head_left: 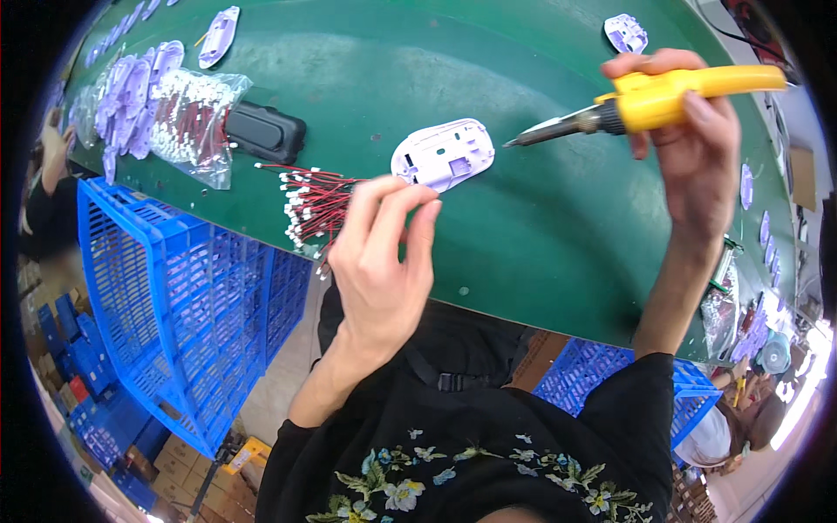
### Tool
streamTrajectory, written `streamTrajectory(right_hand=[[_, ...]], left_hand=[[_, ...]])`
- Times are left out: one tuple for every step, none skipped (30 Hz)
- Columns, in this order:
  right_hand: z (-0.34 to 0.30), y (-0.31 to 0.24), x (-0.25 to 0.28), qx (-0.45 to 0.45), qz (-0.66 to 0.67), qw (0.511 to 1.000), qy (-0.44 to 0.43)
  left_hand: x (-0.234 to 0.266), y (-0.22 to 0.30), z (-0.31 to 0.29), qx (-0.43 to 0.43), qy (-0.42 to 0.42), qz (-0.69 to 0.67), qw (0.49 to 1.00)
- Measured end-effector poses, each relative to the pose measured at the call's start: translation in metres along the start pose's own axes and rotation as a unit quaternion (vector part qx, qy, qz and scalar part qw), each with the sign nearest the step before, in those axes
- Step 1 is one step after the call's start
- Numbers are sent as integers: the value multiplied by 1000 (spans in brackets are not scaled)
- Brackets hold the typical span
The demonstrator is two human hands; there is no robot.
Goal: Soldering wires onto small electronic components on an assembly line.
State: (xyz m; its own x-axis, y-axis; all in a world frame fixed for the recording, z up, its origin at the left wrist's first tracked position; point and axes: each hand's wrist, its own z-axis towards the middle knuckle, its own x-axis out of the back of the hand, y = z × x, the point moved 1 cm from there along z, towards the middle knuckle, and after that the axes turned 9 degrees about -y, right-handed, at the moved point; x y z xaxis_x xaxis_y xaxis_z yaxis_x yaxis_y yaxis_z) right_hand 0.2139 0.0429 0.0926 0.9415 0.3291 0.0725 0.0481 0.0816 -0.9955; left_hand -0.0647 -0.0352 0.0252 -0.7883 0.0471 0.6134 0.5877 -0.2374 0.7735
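My right hand [693, 144] is wrapped round the yellow handle of a soldering iron [658, 98]. Its dark metal tip points left, a little apart from a lilac plastic shell [445, 155] that lies with its moulded inner side up. My left hand [384, 253] is closed in a pinch at the shell's near edge. Whatever its fingertips hold, if anything, is too small or hidden to name. Just left of that hand lies a bundle of red and black wires [314, 205] with white connectors, partly covered by the fingers.
On the green table [540, 235], a black oblong case [266, 132] and a clear bag of wires [196, 122] lie left, near piled lilac shells [131, 100]. Another shell [626, 33] sits far right. Blue crates [187, 305] stand below the table's near edge. People are at both sides.
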Motion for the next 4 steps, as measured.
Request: streamTrajectory(right_hand=[[2,6,-4,-23,-6,1000,4],[5,15,-9,-43,-4,999,4],[7,23,-10,-54,12,998,-13],[6,29,-11,-66,21,997,-25]], left_hand=[[-7,5,-1,18,-3,-26,999],[-12,8,-3,41,-3,-43,998],[-19,6,-5,25,17,-44,999],[-29,-2,-11,13,27,-44,999]])
